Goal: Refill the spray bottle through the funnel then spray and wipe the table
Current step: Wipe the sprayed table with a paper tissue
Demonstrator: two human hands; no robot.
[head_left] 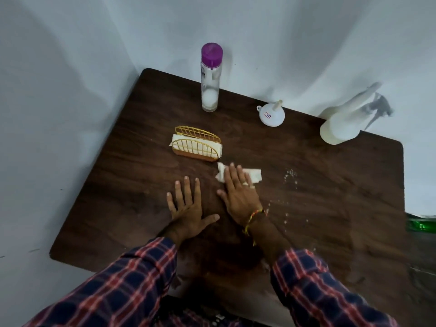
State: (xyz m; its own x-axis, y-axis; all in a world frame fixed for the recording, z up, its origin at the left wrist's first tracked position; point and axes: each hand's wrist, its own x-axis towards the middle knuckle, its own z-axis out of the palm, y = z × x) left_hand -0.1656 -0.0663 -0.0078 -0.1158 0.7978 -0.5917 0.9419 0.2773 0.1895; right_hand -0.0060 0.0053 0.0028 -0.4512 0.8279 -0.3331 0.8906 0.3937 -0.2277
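1. the right hand lies flat on the dark wooden table, fingers straight and close together, pressing a white tissue down onto the surface; the tissue sticks out beyond the fingertips on both sides.
2. the left hand rests just beside the right hand, palm down on the bare wood with the fingers spread and the thumb stretched toward the right wrist; it holds nothing.
3. small white droplets speckle the table to the right of the right hand, some level with the tissue and more trailing back past the wrist.
4. just beyond the fingertips of both hands stands a gold wire napkin holder with white napkins inside, close to the tissue but not touching it.
5. farther ahead of the hands, a clear bottle with a purple cap stands upright near the far edge of the table.
6. ahead and to the right of the right hand, a white funnel sits mouth down, spout pointing up.
7. well to the right of that, at the far right edge, stands the white spray bottle, its trigger head blurred.
8. both forearms wear a plaid sleeve, and a woven thread band circles the right wrist.
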